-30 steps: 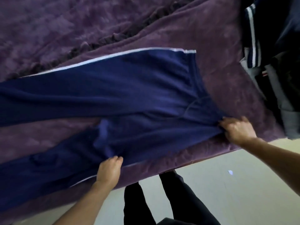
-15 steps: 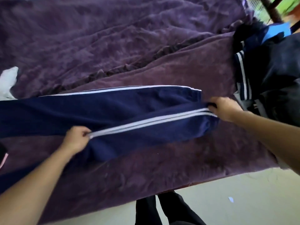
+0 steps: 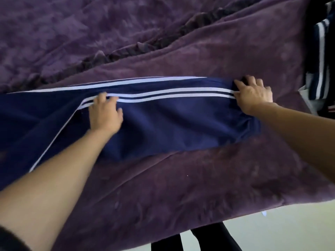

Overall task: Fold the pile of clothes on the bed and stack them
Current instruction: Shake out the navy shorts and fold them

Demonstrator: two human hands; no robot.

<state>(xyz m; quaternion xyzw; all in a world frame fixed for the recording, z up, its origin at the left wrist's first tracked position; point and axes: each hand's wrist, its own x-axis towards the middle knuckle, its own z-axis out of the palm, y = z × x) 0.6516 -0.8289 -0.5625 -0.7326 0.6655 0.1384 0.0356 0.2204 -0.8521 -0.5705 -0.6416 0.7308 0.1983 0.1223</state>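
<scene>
Navy track pants with white side stripes lie across the purple bedspread, one leg doubled over the other so both striped edges run side by side. My left hand holds the upper leg's striped edge near mid-length, where the stripes bend down to the left. My right hand holds the waistband end on the right, its fingers curled over the edge. The pant legs run out of view at the left.
A heap of dark clothes, one with navy and white stripes, sits at the right edge of the bed. A ruffled seam crosses the bedspread behind the pants. The bed's near edge meets pale floor, where my black-clad legs stand.
Both hands carried the near leg of the pants away from me and laid it over the far leg. The two striped edges now lie close together.
</scene>
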